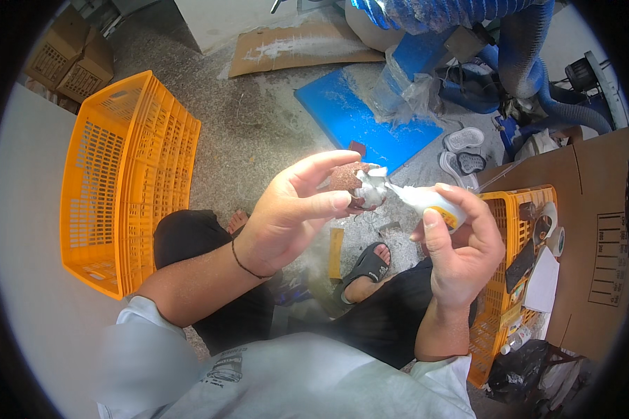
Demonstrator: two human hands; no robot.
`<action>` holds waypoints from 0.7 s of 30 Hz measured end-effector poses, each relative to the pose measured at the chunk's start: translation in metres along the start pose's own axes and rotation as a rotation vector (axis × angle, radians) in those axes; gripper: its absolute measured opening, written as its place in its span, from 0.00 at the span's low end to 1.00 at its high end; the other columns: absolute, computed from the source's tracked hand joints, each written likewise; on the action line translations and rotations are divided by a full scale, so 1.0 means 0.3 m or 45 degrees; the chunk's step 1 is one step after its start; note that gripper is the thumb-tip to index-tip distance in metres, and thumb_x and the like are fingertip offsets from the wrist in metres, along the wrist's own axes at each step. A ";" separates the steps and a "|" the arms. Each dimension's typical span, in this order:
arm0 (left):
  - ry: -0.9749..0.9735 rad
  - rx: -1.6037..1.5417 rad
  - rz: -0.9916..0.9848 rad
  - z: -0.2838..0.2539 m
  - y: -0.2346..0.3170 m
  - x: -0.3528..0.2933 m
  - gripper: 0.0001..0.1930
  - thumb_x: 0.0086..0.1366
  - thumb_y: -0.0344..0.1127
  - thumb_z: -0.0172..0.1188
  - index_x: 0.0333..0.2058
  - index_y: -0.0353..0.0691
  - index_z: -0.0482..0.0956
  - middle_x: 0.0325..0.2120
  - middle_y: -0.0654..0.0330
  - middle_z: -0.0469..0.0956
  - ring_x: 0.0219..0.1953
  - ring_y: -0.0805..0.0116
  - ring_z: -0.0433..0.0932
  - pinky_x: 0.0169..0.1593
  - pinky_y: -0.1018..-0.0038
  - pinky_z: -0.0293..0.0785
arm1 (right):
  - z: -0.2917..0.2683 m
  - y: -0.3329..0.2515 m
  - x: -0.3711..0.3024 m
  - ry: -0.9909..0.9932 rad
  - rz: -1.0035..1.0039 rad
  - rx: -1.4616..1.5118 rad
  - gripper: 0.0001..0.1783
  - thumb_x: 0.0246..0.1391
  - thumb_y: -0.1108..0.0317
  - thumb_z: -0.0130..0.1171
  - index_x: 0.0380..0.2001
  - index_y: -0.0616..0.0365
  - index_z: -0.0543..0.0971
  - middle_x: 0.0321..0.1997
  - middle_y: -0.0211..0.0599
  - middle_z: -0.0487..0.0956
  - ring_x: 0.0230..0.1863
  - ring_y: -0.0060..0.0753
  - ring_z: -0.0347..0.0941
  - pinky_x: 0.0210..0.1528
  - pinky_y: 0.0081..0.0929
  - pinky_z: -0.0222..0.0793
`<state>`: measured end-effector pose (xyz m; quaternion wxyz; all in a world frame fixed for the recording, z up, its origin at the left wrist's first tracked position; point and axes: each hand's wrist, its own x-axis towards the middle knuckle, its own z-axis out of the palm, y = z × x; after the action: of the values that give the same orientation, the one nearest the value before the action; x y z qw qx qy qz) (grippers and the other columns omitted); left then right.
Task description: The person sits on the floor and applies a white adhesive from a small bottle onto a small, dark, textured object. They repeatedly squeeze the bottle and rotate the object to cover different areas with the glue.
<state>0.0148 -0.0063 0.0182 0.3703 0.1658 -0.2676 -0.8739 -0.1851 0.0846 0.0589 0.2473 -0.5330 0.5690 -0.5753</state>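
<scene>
Brown rough piece, pale on its right side, is held up in front of the person, above the floor. The left hand's grip is closed on it between thumb and fingers, the forearm slanting up from the lower left. The right hand's grip is closed around a white squeeze bottle, its nozzle pointing at the piece; contact cannot be told. A yellow label shows on the bottle, too small to read. Dark print marks the white shirt, and a printed panel the cardboard at right.
</scene>
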 end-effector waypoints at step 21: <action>0.014 -0.012 0.002 -0.003 0.001 0.005 0.34 0.63 0.28 0.68 0.66 0.32 0.64 0.58 0.50 0.74 0.61 0.59 0.74 0.67 0.58 0.69 | -0.010 -0.005 -0.003 0.001 0.064 0.036 0.17 0.57 0.79 0.63 0.51 0.69 0.77 0.44 0.47 0.82 0.29 0.24 0.78 0.30 0.16 0.74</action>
<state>0.0144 -0.0079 0.0176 0.3733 0.1687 -0.2614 -0.8740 -0.1869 0.0869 0.0607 0.2691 -0.5148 0.5741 -0.5770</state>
